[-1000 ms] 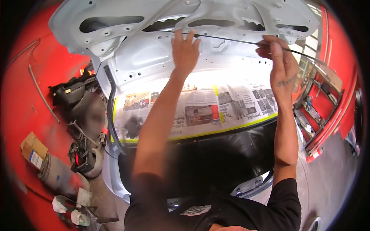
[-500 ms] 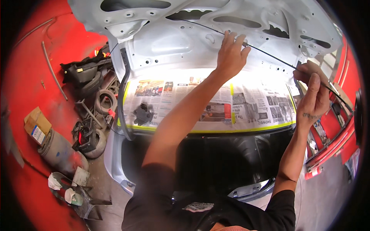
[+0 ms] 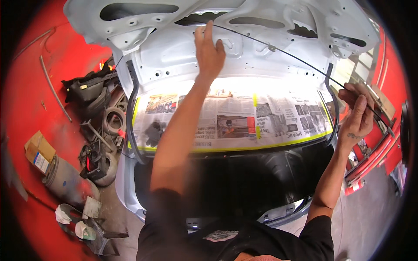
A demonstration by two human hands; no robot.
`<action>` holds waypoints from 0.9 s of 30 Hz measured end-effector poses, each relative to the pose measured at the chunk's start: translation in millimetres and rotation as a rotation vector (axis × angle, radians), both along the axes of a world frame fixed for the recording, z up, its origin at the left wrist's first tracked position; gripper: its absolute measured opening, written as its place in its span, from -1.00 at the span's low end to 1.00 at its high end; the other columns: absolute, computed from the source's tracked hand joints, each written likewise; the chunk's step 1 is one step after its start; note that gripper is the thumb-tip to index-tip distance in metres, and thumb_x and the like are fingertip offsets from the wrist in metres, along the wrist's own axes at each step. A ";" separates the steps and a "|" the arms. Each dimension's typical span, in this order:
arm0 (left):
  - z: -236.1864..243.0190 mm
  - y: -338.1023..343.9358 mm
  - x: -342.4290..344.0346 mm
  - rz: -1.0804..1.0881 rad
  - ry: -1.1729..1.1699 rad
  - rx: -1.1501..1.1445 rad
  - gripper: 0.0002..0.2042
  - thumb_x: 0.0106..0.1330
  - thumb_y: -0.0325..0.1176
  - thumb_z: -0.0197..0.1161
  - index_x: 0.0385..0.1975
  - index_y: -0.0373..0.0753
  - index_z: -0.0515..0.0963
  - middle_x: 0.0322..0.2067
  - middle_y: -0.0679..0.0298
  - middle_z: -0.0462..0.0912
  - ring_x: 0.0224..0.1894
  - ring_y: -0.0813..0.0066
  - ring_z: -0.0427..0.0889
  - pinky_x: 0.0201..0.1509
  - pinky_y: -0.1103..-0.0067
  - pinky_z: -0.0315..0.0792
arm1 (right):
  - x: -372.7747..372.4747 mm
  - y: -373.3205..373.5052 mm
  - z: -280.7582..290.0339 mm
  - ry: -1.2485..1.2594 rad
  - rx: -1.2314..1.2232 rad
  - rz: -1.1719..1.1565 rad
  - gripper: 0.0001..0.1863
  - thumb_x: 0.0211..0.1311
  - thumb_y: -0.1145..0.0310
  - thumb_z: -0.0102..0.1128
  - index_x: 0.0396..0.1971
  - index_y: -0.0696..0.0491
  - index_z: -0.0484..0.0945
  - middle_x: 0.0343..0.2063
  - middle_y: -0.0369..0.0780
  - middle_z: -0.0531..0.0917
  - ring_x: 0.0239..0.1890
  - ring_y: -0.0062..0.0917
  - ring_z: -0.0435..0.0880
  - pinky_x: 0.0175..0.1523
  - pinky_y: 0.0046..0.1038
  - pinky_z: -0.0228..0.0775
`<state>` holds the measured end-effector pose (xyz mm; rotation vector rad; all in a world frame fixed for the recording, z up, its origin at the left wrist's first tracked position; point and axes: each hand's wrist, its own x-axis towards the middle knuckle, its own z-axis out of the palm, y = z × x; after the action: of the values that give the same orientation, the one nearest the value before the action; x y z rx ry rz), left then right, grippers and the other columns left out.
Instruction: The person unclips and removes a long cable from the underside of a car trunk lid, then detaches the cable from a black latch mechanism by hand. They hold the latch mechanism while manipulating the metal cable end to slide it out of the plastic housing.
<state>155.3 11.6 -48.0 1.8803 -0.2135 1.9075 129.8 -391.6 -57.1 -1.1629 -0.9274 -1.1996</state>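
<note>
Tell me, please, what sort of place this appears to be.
It looks like a car body or paint shop: there is a raised car lid, newspaper edged with yellow tape, and loose parts by a red wall.

Site: auto body workshop | raised car tailgate (image 3: 174, 56) | newspaper masking (image 3: 235, 104), yellow tape (image 3: 255, 101) at edges | loose car parts (image 3: 89, 93), paint-smeared drum (image 3: 69, 180) along red wall (image 3: 26, 108)

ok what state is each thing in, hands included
Pale grey metal trunk lid: raised
Thin black rod: slanted, upper end near a dark lid opening
Bare right hand: closed around the rod
Bare left hand: thumb apart, fingertips at the rod
Printed white newspaper sheets: spread out, edged with yellow tape
Black trunk bay: open
</note>
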 end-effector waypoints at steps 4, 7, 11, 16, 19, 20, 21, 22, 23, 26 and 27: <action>10.0 13.1 -3.4 0.313 0.148 0.127 -0.41 0.35 -0.36 0.31 0.40 -0.17 0.36 0.36 -0.37 0.17 0.43 -0.32 0.19 0.45 0.14 0.22 | -11.8 17.0 8.0 0.048 0.025 0.119 -0.62 0.62 0.30 -0.10 0.06 0.33 0.53 -0.16 0.03 0.73 -0.15 -0.27 0.80 0.05 -0.29 0.69; 9.5 8.9 5.2 0.445 0.194 0.181 -0.44 0.36 -0.27 0.31 0.37 -0.18 0.40 0.37 -0.33 0.19 0.46 -0.28 0.16 0.47 0.11 0.18 | -27.5 31.2 28.2 0.063 0.020 0.201 -0.61 0.62 0.30 -0.11 0.02 0.35 0.54 -0.13 0.05 0.71 -0.12 -0.25 0.79 0.07 -0.29 0.67; 7.1 -6.2 23.1 0.341 0.229 0.171 -0.48 0.37 -0.17 0.30 0.29 -0.22 0.48 0.35 -0.24 0.27 0.42 -0.26 0.21 0.46 0.10 0.18 | -29.8 50.4 56.0 -0.004 0.017 0.226 -0.60 0.61 0.28 -0.06 -0.04 0.36 0.58 -0.13 0.01 0.71 -0.13 -0.31 0.78 0.08 -0.31 0.67; 7.1 -4.7 45.1 0.497 0.120 0.159 -0.52 0.35 -0.15 0.32 0.21 -0.25 0.54 0.26 -0.18 0.39 0.30 -0.22 0.37 0.38 0.12 0.28 | -33.0 79.5 93.4 -0.080 -0.016 0.272 -0.63 0.59 0.30 -0.04 -0.08 0.36 0.59 -0.13 -0.04 0.71 -0.19 -0.39 0.77 0.01 -0.39 0.66; 13.9 -1.8 55.3 0.482 0.033 0.180 -0.60 0.34 -0.12 0.34 0.02 -0.29 0.62 0.03 -0.11 0.52 0.20 -0.14 0.43 0.36 0.10 0.25 | -23.5 90.7 110.5 -0.103 -0.092 0.308 -0.63 0.61 0.28 -0.06 -0.06 0.31 0.59 -0.09 -0.04 0.72 -0.14 -0.36 0.77 0.08 -0.36 0.63; 15.5 -5.0 57.8 0.511 0.069 0.183 -0.65 0.33 -0.12 0.35 -0.10 -0.28 0.65 -0.05 -0.05 0.54 0.11 -0.07 0.47 0.30 0.13 0.29 | -22.7 92.2 113.4 -0.107 -0.091 0.298 -0.63 0.61 0.28 -0.06 -0.06 0.31 0.59 -0.09 -0.04 0.72 -0.14 -0.36 0.77 0.08 -0.36 0.63; 17.6 -8.6 60.4 0.540 0.105 0.186 -0.69 0.32 -0.11 0.36 -0.22 -0.27 0.68 -0.14 0.01 0.55 0.01 -0.01 0.50 0.24 0.16 0.33 | -23.0 93.6 115.9 -0.096 -0.106 0.312 -0.62 0.55 0.21 0.05 -0.07 0.27 0.62 -0.21 -0.09 0.73 -0.27 -0.47 0.73 -0.10 -0.44 0.60; 18.4 -8.6 62.3 0.539 0.102 0.185 -0.69 0.32 -0.11 0.36 -0.22 -0.27 0.68 -0.14 0.01 0.55 0.01 -0.01 0.50 0.24 0.16 0.33 | -31.9 99.8 118.4 -0.054 -0.112 0.270 -0.57 0.51 0.14 0.10 -0.12 0.27 0.65 -0.29 -0.11 0.73 -0.33 -0.51 0.72 -0.19 -0.48 0.58; 18.7 -7.9 64.2 0.567 0.109 0.193 -0.70 0.31 -0.10 0.37 -0.28 -0.26 0.68 -0.18 0.05 0.56 -0.04 0.02 0.52 0.18 0.19 0.37 | -40.8 106.0 120.8 -0.012 -0.117 0.232 -0.53 0.47 0.07 0.16 -0.17 0.27 0.68 -0.37 -0.12 0.74 -0.39 -0.55 0.70 -0.28 -0.52 0.56; 23.3 -5.7 70.2 0.615 0.145 0.219 -0.70 0.30 -0.09 0.38 -0.35 -0.25 0.70 -0.21 0.12 0.57 -0.10 0.07 0.55 0.06 0.23 0.45 | -49.8 112.7 125.5 -0.093 -0.208 0.063 -0.50 0.47 0.06 0.12 -0.28 0.29 0.70 -0.46 -0.16 0.73 -0.40 -0.55 0.69 -0.29 -0.51 0.53; 25.2 -4.5 71.7 0.637 0.176 0.235 -0.70 0.29 -0.09 0.39 -0.36 -0.25 0.70 -0.19 0.14 0.59 -0.11 0.08 0.57 0.00 0.26 0.49 | -32.6 115.8 131.5 -0.049 -0.218 0.161 -0.48 0.47 0.06 0.12 -0.37 0.29 0.69 -0.53 -0.20 0.70 -0.45 -0.57 0.66 -0.31 -0.49 0.49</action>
<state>227.0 7.1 -22.8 2.4773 0.2641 2.1541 97.2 -275.8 74.4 -1.2093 -1.1889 -1.0193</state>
